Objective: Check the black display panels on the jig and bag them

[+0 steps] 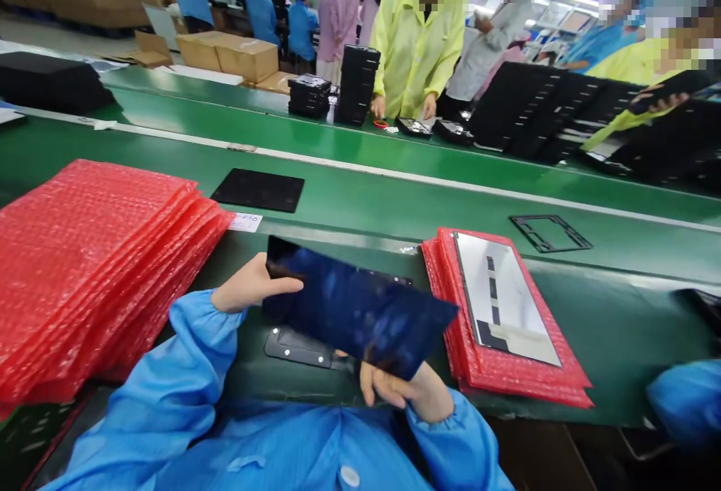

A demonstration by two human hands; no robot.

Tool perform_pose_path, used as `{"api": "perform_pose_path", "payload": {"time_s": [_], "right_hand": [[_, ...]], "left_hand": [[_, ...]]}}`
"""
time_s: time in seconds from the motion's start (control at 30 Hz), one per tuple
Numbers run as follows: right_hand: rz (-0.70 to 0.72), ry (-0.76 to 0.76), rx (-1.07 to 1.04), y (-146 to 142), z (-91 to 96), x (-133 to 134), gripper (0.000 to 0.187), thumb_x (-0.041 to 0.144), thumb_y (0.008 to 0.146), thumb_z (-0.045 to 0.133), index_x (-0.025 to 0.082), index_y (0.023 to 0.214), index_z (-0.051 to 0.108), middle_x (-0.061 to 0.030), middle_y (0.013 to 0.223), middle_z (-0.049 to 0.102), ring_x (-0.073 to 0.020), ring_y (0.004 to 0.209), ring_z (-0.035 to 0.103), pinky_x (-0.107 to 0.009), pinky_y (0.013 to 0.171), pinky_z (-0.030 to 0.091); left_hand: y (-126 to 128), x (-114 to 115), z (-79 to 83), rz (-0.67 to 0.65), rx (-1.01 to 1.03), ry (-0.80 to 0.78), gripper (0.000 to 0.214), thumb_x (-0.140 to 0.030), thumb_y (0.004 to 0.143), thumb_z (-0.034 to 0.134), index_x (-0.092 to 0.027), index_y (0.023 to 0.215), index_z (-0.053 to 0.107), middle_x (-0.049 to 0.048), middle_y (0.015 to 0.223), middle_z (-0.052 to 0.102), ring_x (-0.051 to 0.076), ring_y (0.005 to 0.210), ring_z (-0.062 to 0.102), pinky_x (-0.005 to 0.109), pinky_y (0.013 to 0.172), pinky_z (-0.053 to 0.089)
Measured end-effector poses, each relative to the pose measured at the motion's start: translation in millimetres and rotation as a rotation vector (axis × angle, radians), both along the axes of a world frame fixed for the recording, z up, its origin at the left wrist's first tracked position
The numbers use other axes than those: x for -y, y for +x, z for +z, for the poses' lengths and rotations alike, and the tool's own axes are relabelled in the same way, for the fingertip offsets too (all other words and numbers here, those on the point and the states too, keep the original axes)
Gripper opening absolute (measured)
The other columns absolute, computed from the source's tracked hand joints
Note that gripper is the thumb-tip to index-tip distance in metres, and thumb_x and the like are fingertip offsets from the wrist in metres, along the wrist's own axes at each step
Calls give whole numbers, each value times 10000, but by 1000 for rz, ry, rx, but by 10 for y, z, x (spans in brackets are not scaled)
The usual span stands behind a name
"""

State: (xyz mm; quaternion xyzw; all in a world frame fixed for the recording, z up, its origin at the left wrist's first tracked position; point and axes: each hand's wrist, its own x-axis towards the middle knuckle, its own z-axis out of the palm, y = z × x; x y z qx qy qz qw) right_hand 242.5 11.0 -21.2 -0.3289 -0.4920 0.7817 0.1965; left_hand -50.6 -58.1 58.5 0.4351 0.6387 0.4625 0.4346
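Observation:
My left hand (pixel 253 286) and my right hand (pixel 402 393) grip opposite edges of a dark glossy display panel (pixel 360 311), which is tilted above the green workbench. Under it lies a flat black plate with small metal dots (pixel 296 348), partly hidden by the panel. To my left rises a tall stack of red bubble-wrap bags (pixel 95 266). To my right, a silver-backed panel with black strips (pixel 501 299) rests on a second pile of red bubble bags (pixel 523 390), apart from both hands.
A green conveyor belt (pixel 394 191) runs across, carrying a black sheet (pixel 257 189) and a black open frame (pixel 550 233). A white label (pixel 245 222) lies by the left stack. Beyond stand co-workers, stacks of black panels (pixel 356 85) and cardboard boxes (pixel 239 58).

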Motion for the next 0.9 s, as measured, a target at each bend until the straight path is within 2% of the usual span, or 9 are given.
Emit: {"api": "perform_pose_path", "payload": {"time_s": [0.07, 0.1, 0.17, 0.23, 0.3, 0.4, 0.5, 0.7, 0.9], "right_hand": [[51, -70, -5, -9, -6, -61, 498, 602, 643, 702, 116, 743, 735, -110, 588, 697, -200, 452, 625, -280, 403, 478], [17, -106, -20, -30, 5, -102, 494, 609, 642, 701, 126, 738, 737, -115, 622, 710, -218, 503, 651, -295, 430, 500], [-190, -141, -77, -83, 51, -202, 502, 648, 694, 644, 168, 803, 744, -99, 733, 739, -238, 677, 696, -336, 572, 559], [-355, -155, -135, -120, 114, -312, 554, 691, 765, 542, 197, 923, 737, -82, 850, 750, -240, 855, 696, -372, 741, 564], [-346, -153, -163, -126, 168, -411, 608, 699, 810, 472, 185, 1026, 714, -88, 917, 745, -251, 943, 681, -403, 820, 543], [-293, -96, -161, -102, 194, -512, 507, 535, 761, 671, 181, 1123, 673, -81, 974, 740, -263, 964, 679, -413, 864, 523], [-304, -29, -142, -85, 147, -585, 532, 357, 673, 796, 180, 1153, 650, -77, 1023, 733, -265, 947, 685, -400, 861, 525], [-368, -16, -145, -75, 0, -725, 456, 331, 684, 783, 182, 1099, 665, -63, 1000, 738, -247, 889, 699, -380, 822, 542], [-373, -16, -133, -61, -36, -778, 442, 347, 638, 800, 185, 1031, 677, -41, 929, 744, -242, 853, 701, -393, 824, 539]], "left_hand": [[65, -41, -19, 98, 71, -13, 361, -400, 609, 806, -180, 889, 752, 61, 911, 760, 321, 926, 683, 398, 817, 551], [95, -60, -38, 112, 128, -31, 394, -412, 639, 788, -179, 951, 739, 61, 956, 756, 312, 945, 680, 387, 814, 554], [149, -96, -85, 120, 220, -80, 409, -433, 669, 768, -166, 976, 726, 72, 955, 755, 299, 925, 688, 365, 781, 563], [187, -134, -131, 140, 263, -108, 408, -444, 680, 761, -160, 971, 722, 74, 917, 758, 290, 897, 696, 351, 755, 564], [209, -180, -168, 157, 280, -110, 432, -443, 694, 753, -164, 1021, 711, 72, 932, 757, 285, 916, 693, 344, 766, 560], [207, -275, -216, 163, 305, -115, 468, -428, 700, 754, -167, 1083, 694, 79, 994, 749, 276, 958, 684, 337, 810, 550], [174, -393, -285, 105, 417, -147, 464, -416, 696, 759, -159, 1079, 700, 98, 1004, 746, 274, 929, 695, 348, 826, 550], [146, -562, -504, -10, 650, -222, 380, -335, 711, 763, -161, 1046, 711, 104, 989, 749, 255, 894, 708, 334, 830, 557], [155, -562, -621, -42, 681, -253, 394, -299, 731, 752, -167, 1097, 688, 113, 1042, 737, 276, 950, 698, 368, 868, 558]]}}
